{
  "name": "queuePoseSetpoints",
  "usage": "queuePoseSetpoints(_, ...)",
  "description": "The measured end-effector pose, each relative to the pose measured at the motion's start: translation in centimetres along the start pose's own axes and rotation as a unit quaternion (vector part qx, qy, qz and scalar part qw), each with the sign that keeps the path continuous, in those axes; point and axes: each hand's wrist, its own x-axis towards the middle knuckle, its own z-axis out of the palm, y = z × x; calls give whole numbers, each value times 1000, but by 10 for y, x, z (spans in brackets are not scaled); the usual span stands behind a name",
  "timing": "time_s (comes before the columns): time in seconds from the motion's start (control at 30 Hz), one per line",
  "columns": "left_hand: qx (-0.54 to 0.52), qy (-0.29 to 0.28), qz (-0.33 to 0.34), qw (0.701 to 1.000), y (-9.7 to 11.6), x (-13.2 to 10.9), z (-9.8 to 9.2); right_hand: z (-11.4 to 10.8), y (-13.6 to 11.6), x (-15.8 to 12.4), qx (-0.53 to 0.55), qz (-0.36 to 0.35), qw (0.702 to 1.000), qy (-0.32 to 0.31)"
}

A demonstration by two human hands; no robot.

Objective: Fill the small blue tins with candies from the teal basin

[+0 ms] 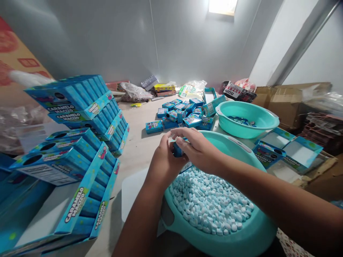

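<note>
Over the far left rim of a turquoise basin (257,228), my two hands meet around a small blue candy box (178,150). My left hand (162,160) is wrapped round it from the left. From the right, my right hand (197,144) lies with its fingers bent over the top of the box. Most of the box is hidden behind the fingers. Small pale blue and white candies (211,203) fill the basin below. Just beyond it, several similar small blue boxes (184,112) lie in a loose heap on the table (134,132).
Stacked display trays (88,107) of blue boxes rise at the left, with a partly filled tray (53,217) in front. A second turquoise basin (248,125) holds small dark blue and silvery pieces. Blue cartons (302,151) and brown cardboard boxes (284,103) stand right. Bagged goods (136,93) line the wall.
</note>
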Motion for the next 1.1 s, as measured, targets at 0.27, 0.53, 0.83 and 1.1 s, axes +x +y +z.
queuePoseSetpoints(0.27,-8,-5,-9,1000,-6,-1,-1,0,-11,-5,-146,-10,984,-97)
queuePoseSetpoints(0.53,17,15,40,999,-3,-1,-2,0,-6,-5,-146,-22,986,-79)
queuePoseSetpoints(0.83,23,31,-14,999,-5,1,2,-44,-7,-59,-217,45,970,-105)
queuePoseSetpoints(1.1,15,61,15,998,-13,2,3,-4,19,-118,-184,69,901,-387)
